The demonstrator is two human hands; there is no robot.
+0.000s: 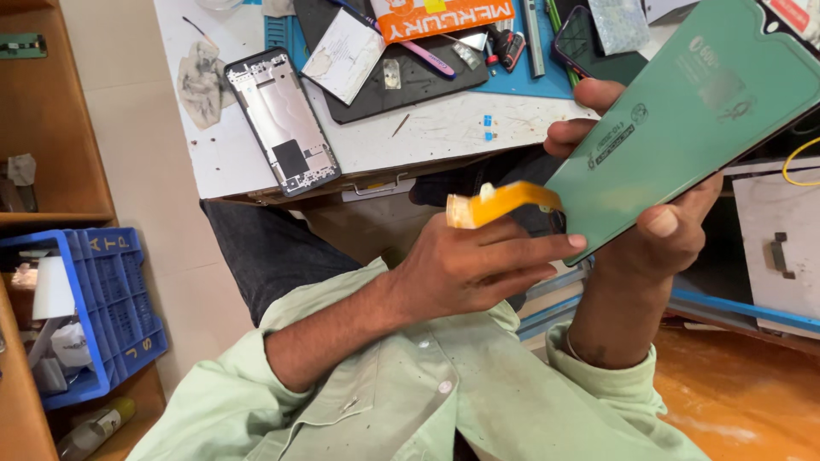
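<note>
Green phone screen panel (700,119), orange flex cable (504,203), both hands gripping

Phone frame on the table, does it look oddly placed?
Yes. The phone frame lies tilted with its lower end past the edge of the white table, near a crumpled grey rag.

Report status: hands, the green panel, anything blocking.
Right hand grips green display panel, tilted. Left hand fingers at its lower edge, by orange flex cable. Nothing blocking.
</note>
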